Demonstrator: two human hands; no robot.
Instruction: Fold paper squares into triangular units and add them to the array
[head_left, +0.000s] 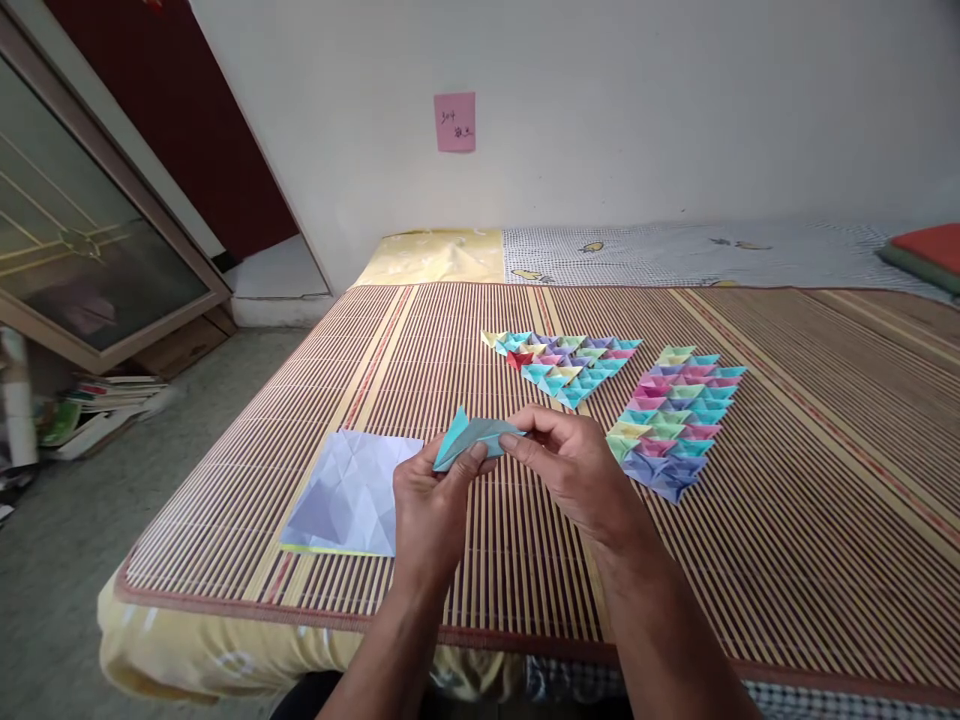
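A teal sheet of origami paper point(471, 436), folded into a pointed shape, is held up between both hands above the mat. My left hand point(433, 500) grips its left part, with the thumb pressed on the front. At the right corner, my right hand point(574, 465) pinches the paper between thumb and fingers. To the left lies a stack of creased lavender paper squares point(345, 495), with a yellow-green edge showing at its bottom. Folded paper pieces in many colours lie in two groups, one beyond my hands point(574, 360) and one at the right point(679, 415).
A striped bamboo mat point(247, 500) covers the bed, over yellow and checked bedding point(442, 258). A pink note point(454, 122) is stuck to the white wall. Books point(112, 395) and a glass-panelled cabinet point(90, 220) stand at the left. Folded red and green cloth point(930, 250) lies far right.
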